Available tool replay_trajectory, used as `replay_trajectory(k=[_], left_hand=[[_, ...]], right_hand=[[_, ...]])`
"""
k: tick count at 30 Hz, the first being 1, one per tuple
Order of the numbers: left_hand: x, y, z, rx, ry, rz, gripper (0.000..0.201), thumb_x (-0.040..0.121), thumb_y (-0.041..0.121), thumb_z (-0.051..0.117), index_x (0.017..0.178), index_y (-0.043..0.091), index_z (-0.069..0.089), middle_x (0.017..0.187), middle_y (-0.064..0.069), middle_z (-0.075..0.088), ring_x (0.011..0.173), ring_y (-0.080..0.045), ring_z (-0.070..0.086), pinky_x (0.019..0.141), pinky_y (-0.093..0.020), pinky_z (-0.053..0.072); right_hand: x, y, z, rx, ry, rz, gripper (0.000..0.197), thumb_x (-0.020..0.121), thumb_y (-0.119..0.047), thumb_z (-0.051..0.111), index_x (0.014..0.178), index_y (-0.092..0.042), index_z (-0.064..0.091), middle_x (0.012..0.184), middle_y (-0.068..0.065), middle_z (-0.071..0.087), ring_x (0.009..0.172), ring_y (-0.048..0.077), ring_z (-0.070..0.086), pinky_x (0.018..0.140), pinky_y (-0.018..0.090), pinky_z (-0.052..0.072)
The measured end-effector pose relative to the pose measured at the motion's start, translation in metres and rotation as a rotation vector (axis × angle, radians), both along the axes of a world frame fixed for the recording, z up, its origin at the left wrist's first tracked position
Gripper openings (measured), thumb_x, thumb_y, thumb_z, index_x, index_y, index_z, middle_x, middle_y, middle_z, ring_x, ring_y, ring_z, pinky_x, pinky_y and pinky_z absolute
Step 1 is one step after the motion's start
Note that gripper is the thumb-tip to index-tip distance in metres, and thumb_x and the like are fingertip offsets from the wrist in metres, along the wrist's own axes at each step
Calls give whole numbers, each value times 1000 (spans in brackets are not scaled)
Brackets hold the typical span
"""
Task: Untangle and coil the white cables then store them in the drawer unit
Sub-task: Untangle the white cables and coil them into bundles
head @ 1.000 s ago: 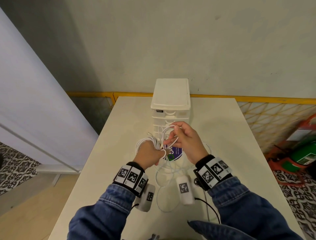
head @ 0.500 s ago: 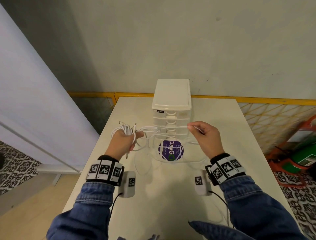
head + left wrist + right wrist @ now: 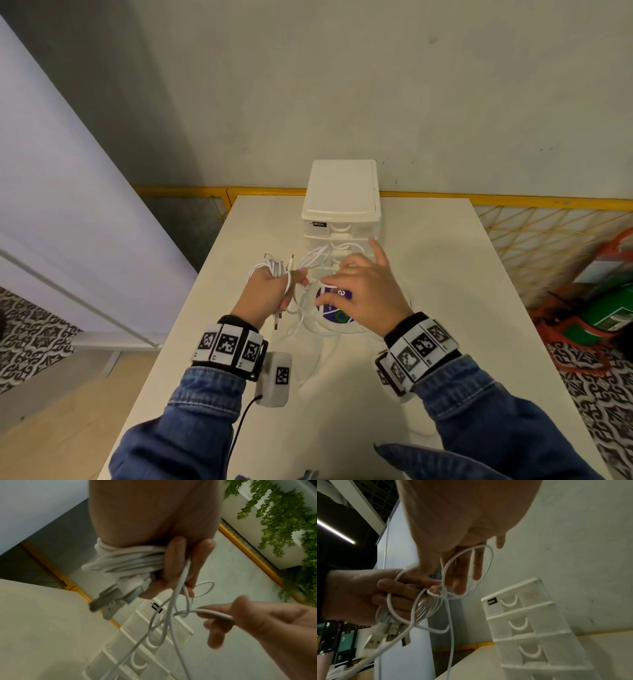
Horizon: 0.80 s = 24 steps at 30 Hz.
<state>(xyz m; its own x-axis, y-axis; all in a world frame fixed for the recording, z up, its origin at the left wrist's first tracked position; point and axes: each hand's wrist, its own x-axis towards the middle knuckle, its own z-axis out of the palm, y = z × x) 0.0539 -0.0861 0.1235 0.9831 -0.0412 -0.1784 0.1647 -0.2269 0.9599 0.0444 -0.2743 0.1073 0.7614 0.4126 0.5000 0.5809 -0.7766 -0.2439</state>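
Note:
My left hand [image 3: 270, 294] grips a bundle of white cables [image 3: 274, 269] wound round it, above the table in front of the drawer unit [image 3: 342, 192]. In the left wrist view the coil [image 3: 123, 559] crosses the palm and USB plugs [image 3: 109, 601] stick out below the fingers. My right hand [image 3: 359, 291] is close to the right of it, index finger raised, and pinches a loose strand [image 3: 214, 614] under the thumb. A loop of that cable [image 3: 465, 572] hangs over its fingers. More slack trails down onto the table. All drawers of the drawer unit [image 3: 530, 628] look closed.
A round clear thing with a purple label [image 3: 334, 308] lies on the white table [image 3: 445, 274] under the loose cable loops. The table's back edge meets a wall with a yellow rail. A red and green object stands on the floor at the right.
Half a second ago my hands were apart with a strand stretched between them. My right hand has come back left to the left hand, bringing a loop of cable to the coil.

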Motion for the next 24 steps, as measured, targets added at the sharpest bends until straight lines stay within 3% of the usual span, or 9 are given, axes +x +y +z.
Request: replay_trajectory(k=[3, 6, 8, 10, 13, 15, 18, 21, 24], left_hand=[[-1, 1, 0, 32, 11, -6, 31, 89, 22, 63, 64, 5, 67, 42, -9, 37, 36, -18, 30, 40, -21, 29], [2, 10, -3, 60, 9, 92, 29, 86, 19, 65, 67, -3, 67, 40, -8, 37, 35, -17, 31, 40, -21, 31], [6, 20, -6, 77, 13, 196, 27, 85, 18, 66, 69, -4, 66, 40, -5, 39, 36, -15, 33, 41, -21, 32], [10, 28, -10, 80, 19, 266, 26, 85, 21, 67, 66, 2, 66, 41, -3, 40, 38, -15, 35, 42, -23, 32], [11, 22, -15, 98, 6, 269, 29, 83, 23, 70, 69, -2, 67, 40, -3, 42, 39, -17, 37, 42, -23, 33], [10, 12, -17, 94, -9, 240, 33, 83, 22, 69, 72, -9, 66, 40, -5, 41, 38, -18, 37, 42, -22, 34], [8, 0, -19, 78, -6, 186, 34, 85, 20, 67, 70, -11, 64, 40, -8, 39, 37, -20, 35, 42, -21, 33], [6, -6, -20, 59, 26, 147, 32, 87, 16, 63, 60, 0, 60, 36, -4, 36, 34, -17, 32, 42, -22, 30], [6, -11, -22, 69, 45, 146, 30, 85, 14, 63, 57, 3, 58, 35, -4, 35, 35, -18, 31, 44, -24, 30]], right_hand=[[2, 1, -11, 23, 70, -5, 22, 88, -39, 53, 88, -33, 74, 71, -11, 70, 76, 9, 56, 113, 43, 12], [8, -11, -12, 211, 172, -195, 19, 93, -30, 53, 90, -27, 71, 85, -14, 69, 81, 7, 56, 112, 36, 14], [12, -30, -17, 444, 239, -370, 20, 94, -17, 49, 86, -19, 68, 88, -9, 67, 83, 11, 57, 105, 29, 27], [15, -51, -28, 786, 324, -551, 22, 92, -6, 47, 82, -11, 65, 88, 4, 68, 85, 18, 58, 93, 30, 42], [13, -68, -48, 1063, 519, -760, 20, 93, -6, 47, 80, -7, 63, 89, 7, 65, 95, 25, 60, 94, 34, 44], [12, -70, -59, 1012, 618, -806, 19, 94, -7, 45, 89, -7, 63, 87, 7, 64, 98, 29, 61, 87, 32, 44], [8, -71, -62, 840, 583, -785, 32, 92, -1, 40, 112, -14, 62, 89, 6, 63, 83, 21, 59, 71, 24, 40], [9, -68, -54, 491, 265, -692, 59, 79, 15, 41, 122, -20, 62, 119, 10, 58, 107, 28, 49, 90, 35, 43], [10, -52, -40, 246, 73, -615, 76, 69, 19, 45, 139, -11, 41, 151, 14, 28, 137, 35, 26, 114, 47, 23]])
